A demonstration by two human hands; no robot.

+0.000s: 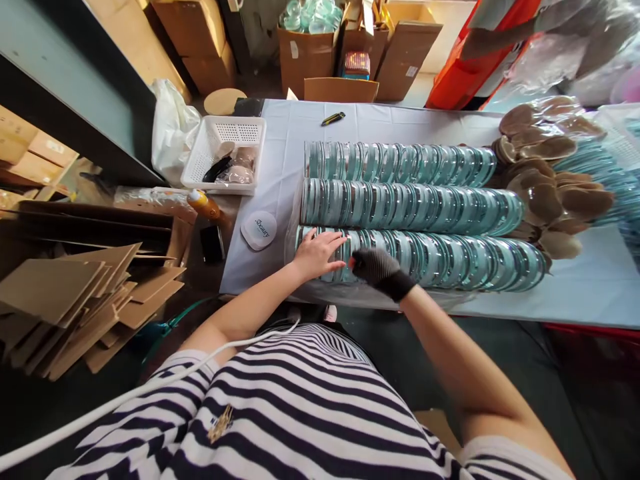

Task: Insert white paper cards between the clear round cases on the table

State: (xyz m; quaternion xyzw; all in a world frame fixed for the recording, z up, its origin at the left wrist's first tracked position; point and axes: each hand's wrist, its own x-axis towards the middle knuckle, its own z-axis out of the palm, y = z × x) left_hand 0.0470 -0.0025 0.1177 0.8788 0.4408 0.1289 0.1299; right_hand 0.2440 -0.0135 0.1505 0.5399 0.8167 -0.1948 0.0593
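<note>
Three long rows of round glass discs stand on edge on the white table. My left hand, bare, lies flat with fingers spread on the left end of the nearest row of discs. My right hand, in a black glove, rests on the same row just to the right, fingers curled around the top of a few discs. The middle row and the far row stand untouched behind.
A white basket sits at the table's left, with a white round lid, an orange bottle and a black phone nearby. Brown round backings pile at the right. Cardboard sheets stack at left. Boxes stand behind; a yellow cutter lies far.
</note>
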